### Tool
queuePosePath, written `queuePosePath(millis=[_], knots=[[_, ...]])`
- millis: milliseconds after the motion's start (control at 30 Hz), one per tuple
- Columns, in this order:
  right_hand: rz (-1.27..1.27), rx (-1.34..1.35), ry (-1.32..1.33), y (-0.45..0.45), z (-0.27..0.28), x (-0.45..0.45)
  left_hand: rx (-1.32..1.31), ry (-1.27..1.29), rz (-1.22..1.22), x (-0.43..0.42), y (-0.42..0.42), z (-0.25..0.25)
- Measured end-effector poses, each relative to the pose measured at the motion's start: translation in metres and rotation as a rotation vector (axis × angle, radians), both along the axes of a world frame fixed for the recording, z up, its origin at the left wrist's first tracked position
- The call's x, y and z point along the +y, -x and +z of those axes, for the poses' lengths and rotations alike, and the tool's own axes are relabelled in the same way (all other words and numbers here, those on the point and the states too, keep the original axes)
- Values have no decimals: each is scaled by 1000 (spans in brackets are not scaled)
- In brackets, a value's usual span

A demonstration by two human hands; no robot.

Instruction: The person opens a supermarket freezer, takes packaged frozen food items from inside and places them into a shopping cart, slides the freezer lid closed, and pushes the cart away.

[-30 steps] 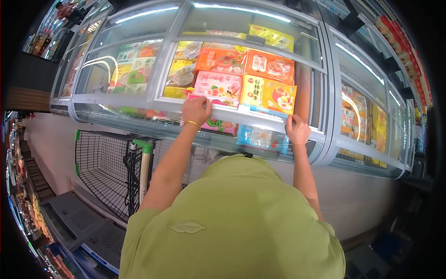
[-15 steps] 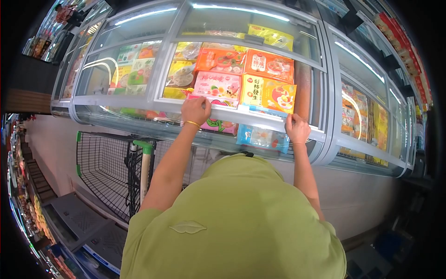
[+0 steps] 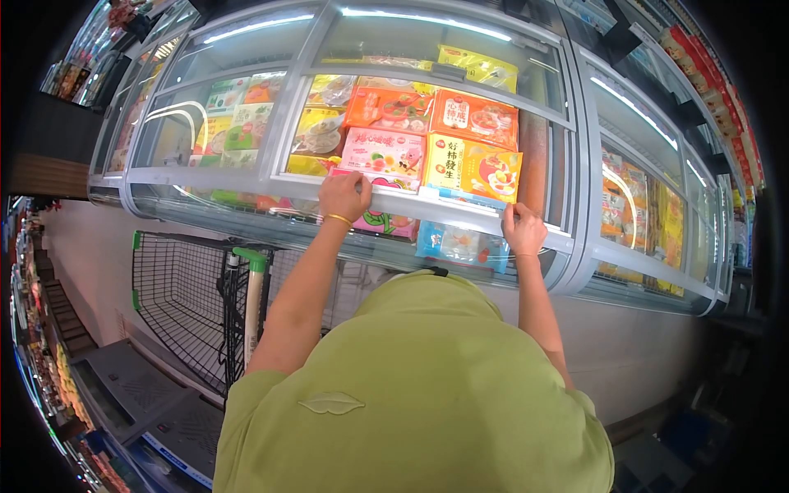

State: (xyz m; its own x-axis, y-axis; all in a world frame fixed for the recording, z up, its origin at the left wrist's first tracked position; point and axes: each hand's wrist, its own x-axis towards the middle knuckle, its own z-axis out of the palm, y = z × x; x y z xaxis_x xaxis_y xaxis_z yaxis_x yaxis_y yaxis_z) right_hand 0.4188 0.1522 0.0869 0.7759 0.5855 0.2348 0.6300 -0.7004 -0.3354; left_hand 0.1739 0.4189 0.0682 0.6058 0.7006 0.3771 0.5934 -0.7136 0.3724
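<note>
Shop freezer [image 3: 444,210] with colourful packets [image 3: 474,170] inside

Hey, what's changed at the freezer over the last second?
Nothing there has visibly changed, beyond a very slight shift of the view. The left hand and right hand stay at the freezer's front rail, and the packets, including the yellow one, lie as before.

open room lies between front rail [image 3: 436,205] and rear glass [image 3: 382,43].
</note>
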Motion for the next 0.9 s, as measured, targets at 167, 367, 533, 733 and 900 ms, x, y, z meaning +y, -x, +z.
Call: queuePosePath(millis=[167, 367, 533, 733, 900], knots=[[-14, 8, 3, 0, 0, 0, -46, -52, -10, 1, -1, -3], [-15, 42, -2, 1, 4, 1, 9, -9, 4, 0, 0, 1], [-12, 63, 60, -1, 3, 0, 7, -2, 7, -1, 0, 4], [-9, 111, 66, -1, 5, 0, 33, -26, 23, 0, 0, 1], [17, 107, 29, 0, 2, -4, -26, -13, -3, -1, -2, 2]])
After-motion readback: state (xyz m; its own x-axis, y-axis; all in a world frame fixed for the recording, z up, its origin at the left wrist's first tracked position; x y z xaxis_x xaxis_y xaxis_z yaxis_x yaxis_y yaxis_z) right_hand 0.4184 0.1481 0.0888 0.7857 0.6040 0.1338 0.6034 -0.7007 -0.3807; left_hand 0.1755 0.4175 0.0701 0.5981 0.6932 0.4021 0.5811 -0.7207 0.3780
